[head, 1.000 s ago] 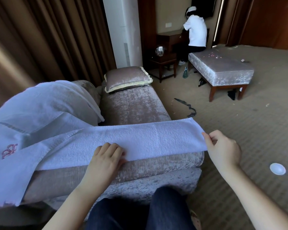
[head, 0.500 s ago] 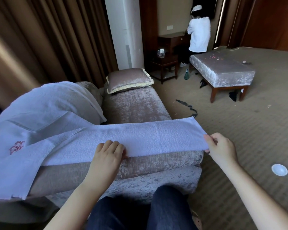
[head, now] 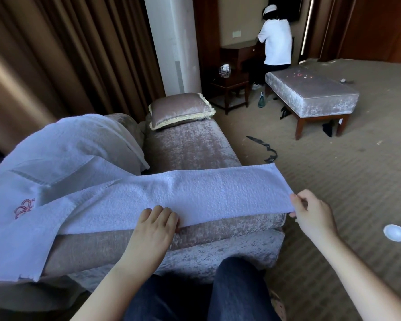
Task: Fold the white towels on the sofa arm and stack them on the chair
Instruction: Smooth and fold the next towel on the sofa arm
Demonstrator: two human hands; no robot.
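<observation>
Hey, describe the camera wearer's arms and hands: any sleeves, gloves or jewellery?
The left hand and right hand wear no gloves, and no ring or watch is visible. The left forearm and right forearm are bare to the frame edge, no sleeves.

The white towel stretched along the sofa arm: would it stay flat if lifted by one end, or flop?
Probably flop: the towel drapes over the curved sofa arm. It looks light, since the right hand holds its end with a pinch. Its looped pile likely grips rather than slides.
</observation>
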